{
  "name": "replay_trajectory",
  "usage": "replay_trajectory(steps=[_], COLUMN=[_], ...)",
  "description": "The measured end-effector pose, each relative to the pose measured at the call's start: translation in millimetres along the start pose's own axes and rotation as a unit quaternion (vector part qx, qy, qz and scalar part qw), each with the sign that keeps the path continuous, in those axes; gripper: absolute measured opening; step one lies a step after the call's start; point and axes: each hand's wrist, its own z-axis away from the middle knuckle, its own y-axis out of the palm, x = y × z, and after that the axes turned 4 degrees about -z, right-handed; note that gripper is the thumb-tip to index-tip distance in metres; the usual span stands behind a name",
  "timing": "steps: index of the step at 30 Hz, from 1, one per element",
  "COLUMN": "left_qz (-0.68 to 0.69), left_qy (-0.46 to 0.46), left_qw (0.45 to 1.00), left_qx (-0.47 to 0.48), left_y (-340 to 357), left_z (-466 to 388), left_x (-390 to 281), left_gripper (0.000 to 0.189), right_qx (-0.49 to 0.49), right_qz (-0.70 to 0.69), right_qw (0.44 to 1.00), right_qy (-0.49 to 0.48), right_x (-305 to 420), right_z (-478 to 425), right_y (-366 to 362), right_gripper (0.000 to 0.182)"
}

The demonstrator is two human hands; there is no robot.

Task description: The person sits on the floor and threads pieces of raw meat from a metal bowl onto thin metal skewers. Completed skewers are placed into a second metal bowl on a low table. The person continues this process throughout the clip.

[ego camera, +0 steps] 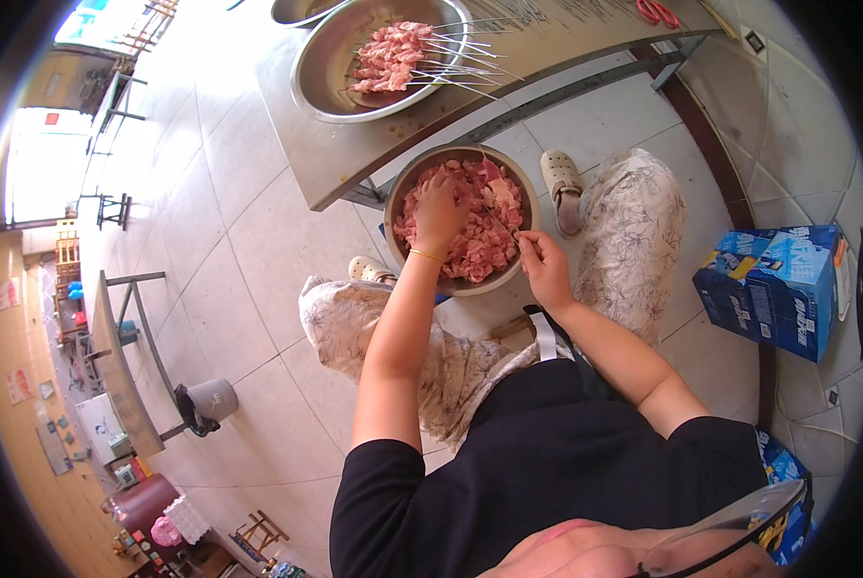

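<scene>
A metal bowl (527, 267) full of raw meat pieces (474, 249) stands low between my knees. My left hand (440, 213), with a thin yellow band at the wrist, reaches down into the meat. Its fingers are bent among the pieces, and the tips are partly hidden, so I cannot tell whether it grips one. At the bowl's right rim, my right hand (543, 266) pinches the end of a thin metal skewer (502, 225). The skewer slants up and left across the meat. Whether any meat is threaded on it is unclear.
A metal table (308, 155) runs just beyond the bowl. On it stands a larger metal basin (315, 105) with loaded meat skewers (395, 58), bare skewers (518, 18) and red-handled scissors (659, 13). Blue cartons (778, 289) stand at right, a grey bin (213, 399) at left.
</scene>
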Motion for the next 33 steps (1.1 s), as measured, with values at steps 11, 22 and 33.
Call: replay_trajectory(steps=[11,22,33], left_qz=[0.52,0.108,-0.026], left_qy=[-0.204,-0.006,0.043], left_qw=[0.829,0.993,0.995], left_qx=[0.033,0.044,0.084], left_y=[-30,-41,-40], left_z=[16,23,49], left_x=[28,24,14], left_gripper=[0.017,0.019,0.024], right_qx=[0.005,0.007,0.004], right_qz=[0.012,0.023,0.038], right_qw=[1.0,1.0,0.999], right_qy=[-0.011,-0.003,-0.002], right_x=[-7,-6,-7], right_z=[0,-1,-2], right_y=[5,4,5], right_gripper=[0.016,0.017,0.016])
